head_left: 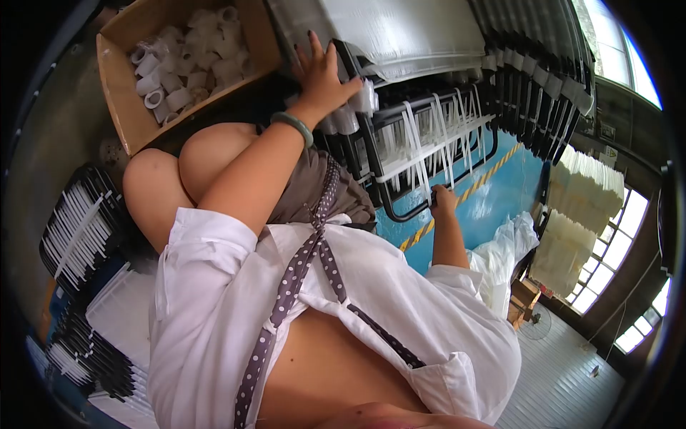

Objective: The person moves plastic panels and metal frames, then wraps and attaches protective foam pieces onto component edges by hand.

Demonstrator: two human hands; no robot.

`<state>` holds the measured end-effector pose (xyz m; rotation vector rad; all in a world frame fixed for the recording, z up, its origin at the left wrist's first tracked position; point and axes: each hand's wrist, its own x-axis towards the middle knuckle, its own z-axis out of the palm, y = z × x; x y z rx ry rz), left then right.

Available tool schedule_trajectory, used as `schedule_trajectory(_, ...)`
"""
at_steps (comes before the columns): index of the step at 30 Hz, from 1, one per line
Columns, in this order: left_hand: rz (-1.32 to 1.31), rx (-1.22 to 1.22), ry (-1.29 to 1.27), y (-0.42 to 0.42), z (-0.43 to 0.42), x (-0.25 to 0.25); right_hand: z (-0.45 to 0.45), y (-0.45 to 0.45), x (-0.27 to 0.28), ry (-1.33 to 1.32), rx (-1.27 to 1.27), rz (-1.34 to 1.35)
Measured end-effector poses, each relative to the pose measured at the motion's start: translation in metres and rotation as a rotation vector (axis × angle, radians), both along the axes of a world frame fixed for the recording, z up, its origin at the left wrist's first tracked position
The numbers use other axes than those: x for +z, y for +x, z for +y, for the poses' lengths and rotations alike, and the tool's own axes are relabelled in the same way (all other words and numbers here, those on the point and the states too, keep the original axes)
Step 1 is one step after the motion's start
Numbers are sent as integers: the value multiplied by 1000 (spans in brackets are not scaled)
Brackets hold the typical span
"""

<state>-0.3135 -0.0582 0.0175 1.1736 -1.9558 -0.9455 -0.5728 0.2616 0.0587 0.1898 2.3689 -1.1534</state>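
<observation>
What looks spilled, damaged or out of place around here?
Nothing looks spilled or damaged: the white tube pieces sit inside the cardboard box. The only untidy spot is the crumpled plastic beyond the right hand, bunched loosely.

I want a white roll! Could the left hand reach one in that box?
Probably yes: the box is open near the left hand, with white rolls showing, though that hand is at a black frame.
</observation>
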Motion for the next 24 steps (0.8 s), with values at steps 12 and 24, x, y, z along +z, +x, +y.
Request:
schedule_trajectory(12,872,2,327,-8,17,4,7,-2,3,-121,36,36)
schedule_trajectory(24,107,145,-166,2,41,16,32,-32,-29,348,288,305)
